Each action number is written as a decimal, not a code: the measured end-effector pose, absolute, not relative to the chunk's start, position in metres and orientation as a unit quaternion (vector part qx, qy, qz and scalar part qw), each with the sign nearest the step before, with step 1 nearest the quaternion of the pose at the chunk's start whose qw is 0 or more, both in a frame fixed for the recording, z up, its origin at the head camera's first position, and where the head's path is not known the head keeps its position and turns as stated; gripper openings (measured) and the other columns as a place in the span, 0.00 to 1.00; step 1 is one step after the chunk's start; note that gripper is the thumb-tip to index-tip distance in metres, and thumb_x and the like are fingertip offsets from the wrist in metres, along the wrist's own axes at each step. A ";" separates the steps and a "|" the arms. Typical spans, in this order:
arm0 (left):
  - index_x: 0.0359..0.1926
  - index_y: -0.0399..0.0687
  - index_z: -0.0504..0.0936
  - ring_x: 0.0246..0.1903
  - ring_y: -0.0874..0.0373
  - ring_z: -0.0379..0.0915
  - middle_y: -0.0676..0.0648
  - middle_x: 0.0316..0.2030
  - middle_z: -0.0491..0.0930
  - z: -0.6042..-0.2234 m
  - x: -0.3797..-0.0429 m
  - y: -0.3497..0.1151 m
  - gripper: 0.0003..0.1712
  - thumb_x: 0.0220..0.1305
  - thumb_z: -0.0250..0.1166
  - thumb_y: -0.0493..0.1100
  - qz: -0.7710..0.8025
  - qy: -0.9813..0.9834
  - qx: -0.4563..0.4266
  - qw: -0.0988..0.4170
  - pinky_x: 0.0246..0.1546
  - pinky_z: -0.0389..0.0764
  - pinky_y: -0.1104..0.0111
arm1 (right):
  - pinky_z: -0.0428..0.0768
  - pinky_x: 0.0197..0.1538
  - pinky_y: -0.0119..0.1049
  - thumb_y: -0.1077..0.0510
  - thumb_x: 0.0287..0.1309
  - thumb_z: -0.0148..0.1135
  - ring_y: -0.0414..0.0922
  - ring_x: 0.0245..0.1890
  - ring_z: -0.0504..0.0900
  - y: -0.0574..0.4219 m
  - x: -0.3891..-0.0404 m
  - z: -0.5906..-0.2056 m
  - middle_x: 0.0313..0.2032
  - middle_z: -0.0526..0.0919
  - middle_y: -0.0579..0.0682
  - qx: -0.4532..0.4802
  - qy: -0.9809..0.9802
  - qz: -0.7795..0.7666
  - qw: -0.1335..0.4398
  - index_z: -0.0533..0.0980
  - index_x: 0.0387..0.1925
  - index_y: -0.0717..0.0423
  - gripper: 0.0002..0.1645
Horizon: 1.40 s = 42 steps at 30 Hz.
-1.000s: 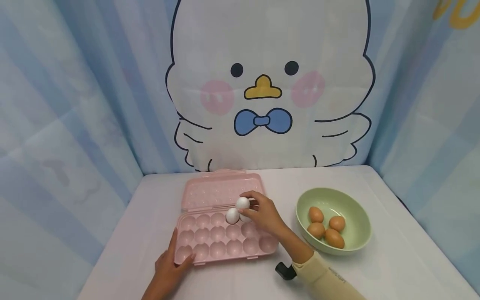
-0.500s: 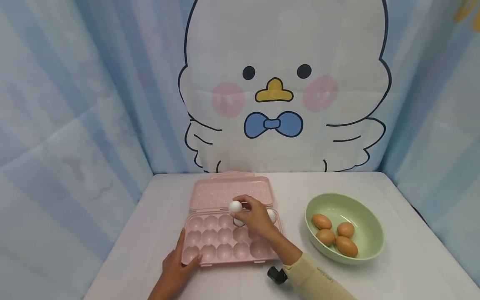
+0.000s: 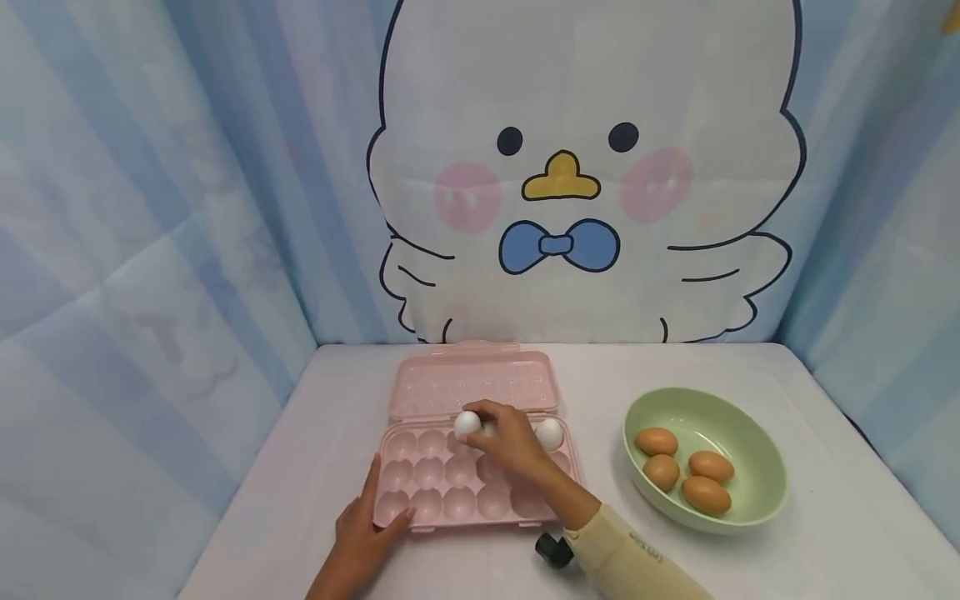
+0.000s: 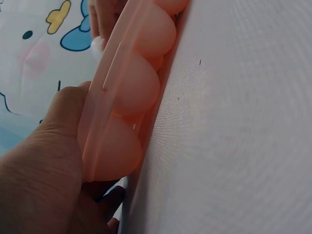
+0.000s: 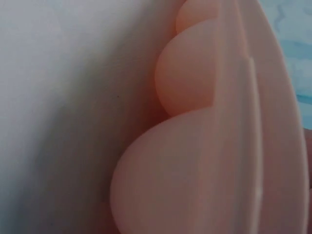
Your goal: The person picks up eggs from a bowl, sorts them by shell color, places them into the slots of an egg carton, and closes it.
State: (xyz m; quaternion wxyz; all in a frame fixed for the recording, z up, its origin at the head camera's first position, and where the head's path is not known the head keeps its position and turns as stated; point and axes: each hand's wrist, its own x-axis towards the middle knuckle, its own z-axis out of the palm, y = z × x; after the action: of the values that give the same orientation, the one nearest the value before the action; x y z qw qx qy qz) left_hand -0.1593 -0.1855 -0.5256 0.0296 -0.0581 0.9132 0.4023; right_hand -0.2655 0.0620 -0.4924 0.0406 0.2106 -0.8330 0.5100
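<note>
A pink plastic egg carton [image 3: 459, 502] lies open on the table, its lid [image 3: 476, 385] folded back. Between thumb and fingers my right hand [image 3: 517, 446] pinches a white egg [image 3: 467, 423] over the back row of cups. Just right of it, a second white egg [image 3: 489, 429] is mostly hidden by the fingers. Another white egg [image 3: 550, 434] sits at the row's right end. My left hand [image 3: 365, 537] grips the carton's front left corner; in the left wrist view its thumb [image 4: 68, 105] lies along the rim. The right wrist view mainly shows the carton's cup undersides [image 5: 165, 180].
To the right stands a green bowl [image 3: 750, 450] with several brown eggs [image 3: 707, 495]. A black object [image 3: 554, 551] is by my right sleeve [image 3: 622, 550]. Beyond the table's back edge hangs a curtain [image 3: 465, 292] with a cartoon bird.
My right hand has carried the white egg leftward along the back row and lowered it slightly. The left hand keeps its hold on the carton. The head view has shifted.
</note>
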 end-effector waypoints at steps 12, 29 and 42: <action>0.84 0.51 0.39 0.71 0.26 0.55 0.30 0.76 0.57 -0.523 -0.162 -0.180 0.63 0.64 0.71 0.62 0.414 0.908 -0.055 0.031 0.71 0.40 0.34 | 0.80 0.55 0.46 0.59 0.52 0.81 0.45 0.48 0.84 0.058 -0.268 -0.489 0.45 0.88 0.43 0.185 -0.868 0.460 0.027 0.86 0.48 0.49 0.20; 0.84 0.50 0.39 0.73 0.24 0.50 0.31 0.78 0.51 -0.522 -0.161 -0.188 0.62 0.66 0.70 0.62 0.407 0.911 -0.043 0.043 0.70 0.40 0.33 | 0.71 0.57 0.50 0.55 0.52 0.81 0.48 0.49 0.82 0.051 -0.269 -0.500 0.46 0.87 0.46 0.241 -0.908 0.328 0.097 0.87 0.51 0.49 0.23; 0.84 0.49 0.34 0.73 0.24 0.50 0.29 0.78 0.47 -0.521 -0.160 -0.188 0.64 0.67 0.68 0.64 0.396 0.915 -0.033 0.062 0.72 0.37 0.35 | 0.82 0.53 0.53 0.62 0.59 0.77 0.53 0.51 0.85 0.130 -0.263 -0.450 0.51 0.87 0.54 0.237 -0.863 0.430 0.123 0.82 0.56 0.61 0.23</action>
State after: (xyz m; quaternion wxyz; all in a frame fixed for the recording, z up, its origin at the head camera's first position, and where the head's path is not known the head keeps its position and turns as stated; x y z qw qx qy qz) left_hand -0.1602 -0.1885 -0.5213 0.0622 -0.0328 0.9154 0.3963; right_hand -0.2631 0.1302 -0.4504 0.1232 0.2370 -0.8625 0.4298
